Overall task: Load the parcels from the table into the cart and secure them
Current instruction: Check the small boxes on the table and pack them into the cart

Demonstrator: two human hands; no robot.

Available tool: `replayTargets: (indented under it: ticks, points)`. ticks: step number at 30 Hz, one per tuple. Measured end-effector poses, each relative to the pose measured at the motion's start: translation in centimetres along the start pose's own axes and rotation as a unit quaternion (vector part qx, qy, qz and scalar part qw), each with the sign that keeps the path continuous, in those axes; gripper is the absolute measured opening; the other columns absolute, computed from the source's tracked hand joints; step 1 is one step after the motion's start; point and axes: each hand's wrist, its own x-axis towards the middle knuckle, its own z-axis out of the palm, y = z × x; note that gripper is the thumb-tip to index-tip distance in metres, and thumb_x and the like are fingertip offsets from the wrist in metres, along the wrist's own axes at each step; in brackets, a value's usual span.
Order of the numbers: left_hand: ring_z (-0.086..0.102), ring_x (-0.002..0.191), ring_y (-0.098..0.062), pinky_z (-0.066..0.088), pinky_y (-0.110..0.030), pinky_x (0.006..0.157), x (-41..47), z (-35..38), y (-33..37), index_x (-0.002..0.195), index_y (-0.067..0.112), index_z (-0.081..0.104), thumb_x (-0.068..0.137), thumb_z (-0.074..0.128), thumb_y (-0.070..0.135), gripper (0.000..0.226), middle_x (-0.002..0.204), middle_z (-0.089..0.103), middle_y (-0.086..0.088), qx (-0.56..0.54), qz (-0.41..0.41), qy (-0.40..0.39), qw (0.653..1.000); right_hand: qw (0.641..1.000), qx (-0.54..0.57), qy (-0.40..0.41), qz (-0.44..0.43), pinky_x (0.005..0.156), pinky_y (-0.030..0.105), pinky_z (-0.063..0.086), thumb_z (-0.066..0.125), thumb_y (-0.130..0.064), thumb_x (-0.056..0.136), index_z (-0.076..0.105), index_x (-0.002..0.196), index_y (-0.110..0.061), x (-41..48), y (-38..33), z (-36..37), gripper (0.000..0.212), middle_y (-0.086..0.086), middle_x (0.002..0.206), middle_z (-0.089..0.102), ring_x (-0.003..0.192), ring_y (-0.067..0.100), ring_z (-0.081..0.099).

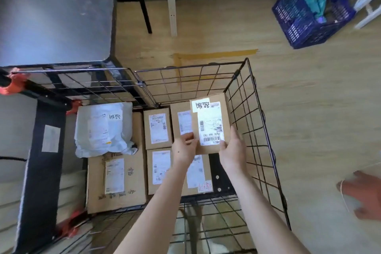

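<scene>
Wooden floor surrounds a wire cart [185, 67] holding boxes [157, 128] and a white bag [103, 128]. My left grip [184, 146] and right grip [232, 150] clasp 1 labelled parcel [210, 123] above its far right corner; dropped unevenly, it could catch the wire wall [254, 121]

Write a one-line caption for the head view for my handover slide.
Left hand and right hand hold a labelled parcel over the wire cart, loaded with boxes and a white mailer bag.
</scene>
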Motion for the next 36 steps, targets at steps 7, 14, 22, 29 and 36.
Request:
replayTargets:
  ticks: [7,14,22,29,36]
  points:
    - [0.064,0.088,-0.021,0.039,-0.016,0.051,6.0,3.9,-3.5,0.111,0.011,0.058,0.090,0.055,0.011,0.021,0.110,0.066,-0.003,0.030,-0.026,-0.053,0.998,0.999,-0.026,-0.014,0.022,0.101,0.040,0.046,0.053,0.012,0.085,0.026,0.148,-0.004,4.5,3.2,5.4,0.071,0.016,0.141,0.037,0.128,0.033,0.044]
    - [0.062,0.075,-0.017,0.039,-0.014,0.055,8.3,4.5,-4.5,0.085,0.007,0.058,0.086,0.060,0.011,0.005,0.091,0.068,-0.005,0.005,-0.022,-0.031,0.999,1.000,0.001,0.022,0.007,0.086,0.040,0.053,0.054,0.002,0.091,0.026,0.149,-0.007,4.5,5.1,8.0,0.065,0.008,0.136,0.036,0.113,0.032,0.057]
    - [0.069,0.086,-0.023,0.057,-0.046,0.083,8.5,5.1,-5.8,0.090,0.008,0.066,0.070,0.063,0.029,0.029,0.089,0.072,-0.003,-0.072,-0.082,-0.005,0.994,0.996,-0.060,0.000,-0.063,0.095,0.027,0.044,0.049,0.007,0.089,0.022,0.153,-0.010,5.8,3.5,8.1,0.071,0.006,0.145,0.033,0.129,0.026,0.043]
    - [0.064,0.089,-0.015,0.052,-0.029,0.073,10.2,6.6,-3.9,0.115,0.020,0.062,0.086,0.065,0.019,0.029,0.110,0.065,0.003,-0.037,-0.069,0.022,0.997,0.998,-0.053,-0.020,-0.026,0.098,0.036,0.043,0.049,0.000,0.091,0.020,0.152,-0.006,9.4,4.7,8.2,0.068,0.014,0.140,0.038,0.127,0.033,0.044]
    - [0.058,0.081,-0.007,0.041,-0.012,0.065,11.0,8.0,-3.1,0.129,0.014,0.056,0.089,0.065,0.017,0.042,0.119,0.065,0.001,0.052,-0.017,0.027,0.998,0.996,-0.078,-0.026,0.034,0.108,0.037,0.032,0.049,-0.003,0.094,0.017,0.152,-0.003,12.7,5.4,8.9,0.066,0.016,0.149,0.038,0.134,0.032,0.038]
